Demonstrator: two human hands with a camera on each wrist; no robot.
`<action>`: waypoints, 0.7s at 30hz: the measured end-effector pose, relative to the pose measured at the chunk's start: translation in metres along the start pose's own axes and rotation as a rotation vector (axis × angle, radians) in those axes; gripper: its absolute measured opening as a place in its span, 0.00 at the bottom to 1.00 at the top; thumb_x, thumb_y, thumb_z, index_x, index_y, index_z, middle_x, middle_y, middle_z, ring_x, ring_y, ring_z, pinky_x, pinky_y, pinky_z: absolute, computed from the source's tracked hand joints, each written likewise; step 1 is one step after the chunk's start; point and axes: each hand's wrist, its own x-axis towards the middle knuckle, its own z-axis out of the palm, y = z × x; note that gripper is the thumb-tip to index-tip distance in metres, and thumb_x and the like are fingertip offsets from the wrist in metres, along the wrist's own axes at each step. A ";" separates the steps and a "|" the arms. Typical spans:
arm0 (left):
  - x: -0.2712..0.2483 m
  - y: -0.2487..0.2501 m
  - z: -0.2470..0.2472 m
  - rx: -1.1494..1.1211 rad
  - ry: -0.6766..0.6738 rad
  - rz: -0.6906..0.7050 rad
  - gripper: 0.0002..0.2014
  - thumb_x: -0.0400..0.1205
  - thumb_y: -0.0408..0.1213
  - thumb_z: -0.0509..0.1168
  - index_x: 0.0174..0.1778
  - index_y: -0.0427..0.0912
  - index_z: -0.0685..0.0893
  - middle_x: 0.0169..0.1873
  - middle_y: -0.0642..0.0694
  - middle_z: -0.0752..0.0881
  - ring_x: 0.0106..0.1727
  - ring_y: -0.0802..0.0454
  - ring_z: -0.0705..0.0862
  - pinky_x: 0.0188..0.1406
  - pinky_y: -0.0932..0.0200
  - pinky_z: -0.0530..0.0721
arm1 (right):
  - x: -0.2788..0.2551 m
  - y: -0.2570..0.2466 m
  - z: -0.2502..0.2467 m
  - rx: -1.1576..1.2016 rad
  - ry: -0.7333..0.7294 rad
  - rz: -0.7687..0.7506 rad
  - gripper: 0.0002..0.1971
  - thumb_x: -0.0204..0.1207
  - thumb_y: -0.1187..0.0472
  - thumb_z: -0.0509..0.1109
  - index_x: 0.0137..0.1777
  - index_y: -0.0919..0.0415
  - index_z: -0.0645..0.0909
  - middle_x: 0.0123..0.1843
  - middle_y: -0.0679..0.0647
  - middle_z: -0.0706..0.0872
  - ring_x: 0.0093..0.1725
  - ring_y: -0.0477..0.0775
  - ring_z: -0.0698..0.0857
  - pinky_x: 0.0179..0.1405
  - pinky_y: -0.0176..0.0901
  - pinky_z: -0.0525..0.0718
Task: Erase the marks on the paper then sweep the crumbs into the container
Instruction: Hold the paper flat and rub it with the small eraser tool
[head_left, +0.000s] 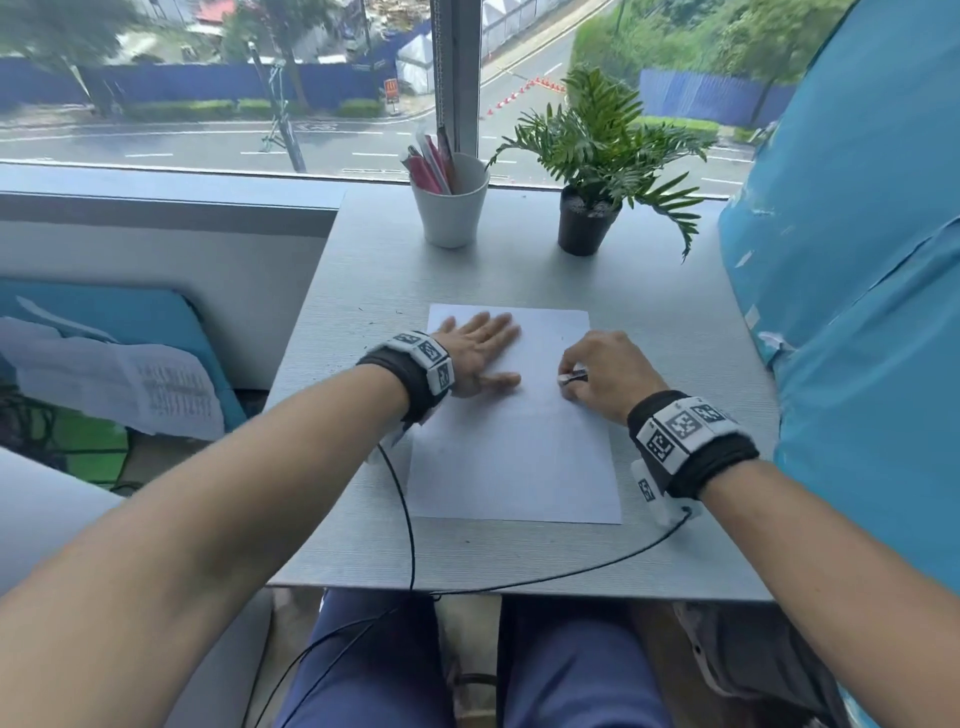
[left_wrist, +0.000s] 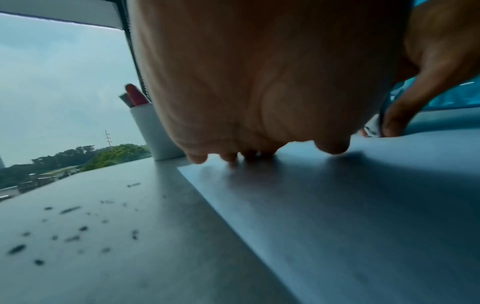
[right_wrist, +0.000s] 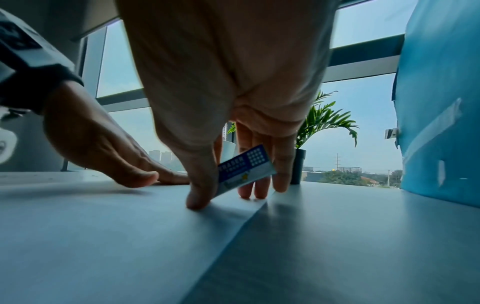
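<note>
A white sheet of paper (head_left: 511, 441) lies in the middle of the grey table (head_left: 675, 545). My left hand (head_left: 480, 348) lies flat with straight fingers on the sheet's upper left part. My right hand (head_left: 605, 371) pinches a white eraser (head_left: 571, 376) with a blue printed sleeve (right_wrist: 245, 167) near the sheet's right edge, one end down on the paper. Dark eraser crumbs (left_wrist: 70, 228) are scattered on the table left of the sheet. A white cup (head_left: 451, 208) holding pens stands at the back.
A potted green plant (head_left: 589, 208) stands right of the cup by the window. A blue padded surface (head_left: 857, 312) rises along the table's right side. Black cables (head_left: 410, 519) trail from both wristbands over the near table edge. Papers (head_left: 130, 379) lie on a seat at left.
</note>
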 end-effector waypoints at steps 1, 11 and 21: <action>0.000 -0.006 -0.002 0.018 -0.001 -0.082 0.44 0.84 0.69 0.45 0.88 0.47 0.37 0.87 0.48 0.36 0.88 0.48 0.39 0.84 0.39 0.38 | 0.001 -0.001 0.002 -0.017 0.012 0.019 0.05 0.69 0.60 0.77 0.44 0.53 0.88 0.49 0.52 0.88 0.54 0.57 0.83 0.53 0.47 0.83; -0.062 -0.004 -0.008 0.157 -0.052 -0.213 0.51 0.79 0.76 0.45 0.76 0.30 0.75 0.88 0.37 0.44 0.88 0.42 0.38 0.84 0.36 0.34 | 0.037 -0.028 -0.005 -0.244 0.032 0.002 0.07 0.75 0.64 0.70 0.52 0.59 0.84 0.55 0.58 0.86 0.53 0.64 0.85 0.51 0.49 0.84; -0.075 0.024 0.004 0.079 0.054 0.057 0.35 0.90 0.55 0.51 0.88 0.37 0.52 0.88 0.40 0.44 0.88 0.46 0.44 0.86 0.44 0.40 | 0.032 -0.044 0.007 -0.083 -0.039 0.006 0.03 0.73 0.60 0.74 0.46 0.53 0.86 0.53 0.56 0.88 0.55 0.61 0.85 0.48 0.44 0.80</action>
